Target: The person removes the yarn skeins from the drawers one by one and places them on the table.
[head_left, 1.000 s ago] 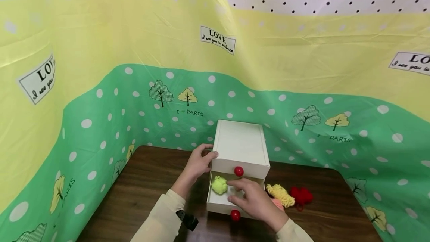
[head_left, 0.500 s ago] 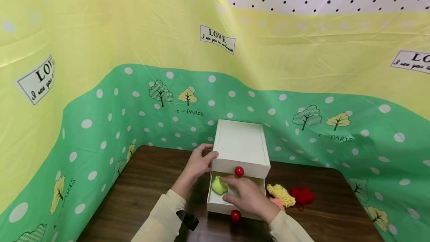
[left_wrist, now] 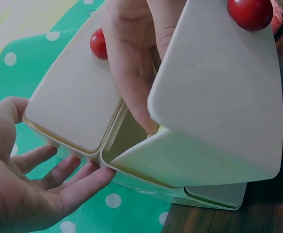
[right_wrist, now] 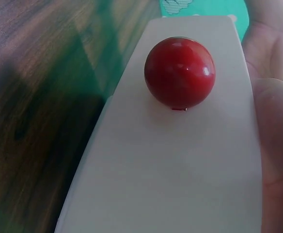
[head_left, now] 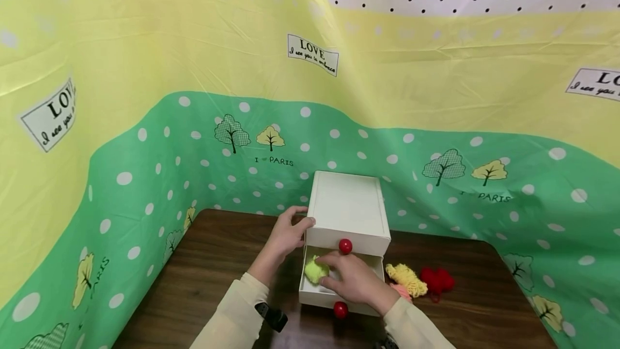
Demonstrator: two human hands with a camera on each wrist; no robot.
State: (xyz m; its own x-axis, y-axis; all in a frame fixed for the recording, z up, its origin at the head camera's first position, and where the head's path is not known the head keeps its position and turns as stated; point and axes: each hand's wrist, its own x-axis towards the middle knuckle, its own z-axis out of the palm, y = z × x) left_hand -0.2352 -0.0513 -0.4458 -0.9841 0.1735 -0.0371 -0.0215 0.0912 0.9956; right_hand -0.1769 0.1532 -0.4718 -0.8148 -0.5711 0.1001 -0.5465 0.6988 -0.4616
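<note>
A small white drawer cabinet (head_left: 347, 203) stands on the table with its lower drawer (head_left: 317, 299) pulled out and its upper one closed. Each drawer front carries a round red knob (head_left: 345, 246). My left hand (head_left: 286, 236) rests on the cabinet's left side, thumb at the top front edge, fingers spread along the side wall. Inside the lower drawer, at its left, sits a lime-green yarn bundle (head_left: 316, 271). My right hand (head_left: 356, 281) reaches in over the drawer front and pinches this bundle between fingers and thumb. The drawer wall hides most of the bundle in the left wrist view.
Right of the cabinet lie a yellow yarn bundle (head_left: 407, 279), a red one (head_left: 437, 281) and a pink one (head_left: 402, 291), partly hidden by the right hand. A patterned cloth (head_left: 271, 193) hangs behind the dark wooden table (head_left: 203, 263).
My right hand has moved left and closed its fingers and thumb around the lime-green yarn bundle. The left hand has kept its place on the cabinet.
</note>
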